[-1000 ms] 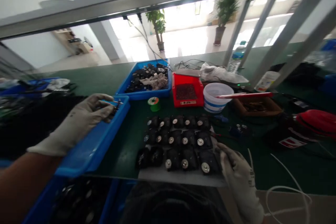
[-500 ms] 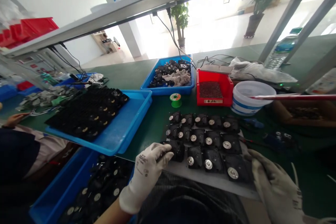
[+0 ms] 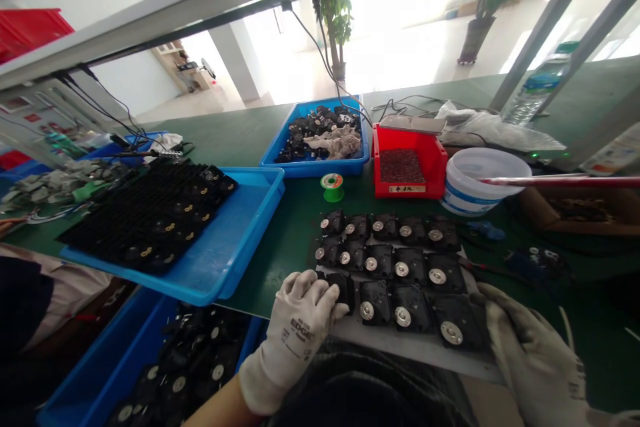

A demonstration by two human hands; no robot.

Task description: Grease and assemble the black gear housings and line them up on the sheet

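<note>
Rows of black square parts with silver discs (image 3: 401, 269) lie on a grey board (image 3: 400, 345) in front of me. My left hand (image 3: 305, 320), in a white glove, has its fingers wrapped over the black part (image 3: 345, 292) at the near left corner, covering much of it. At the board's right edge is my gloved right hand (image 3: 533, 347), its fingers bent against the edge. What lies under the right fingertips is hidden.
Behind the board stand a green spool (image 3: 333, 188), a red bin (image 3: 435, 170) and a white bucket (image 3: 460, 195). Blue trays (image 3: 250, 233) of black parts are at the left. A person's sleeve (image 3: 70, 280) shows at far left.
My left hand has moved slightly right and its fingers now lie further over the corner part. The view has shifted a little. My right hand stays at the board's right edge.
</note>
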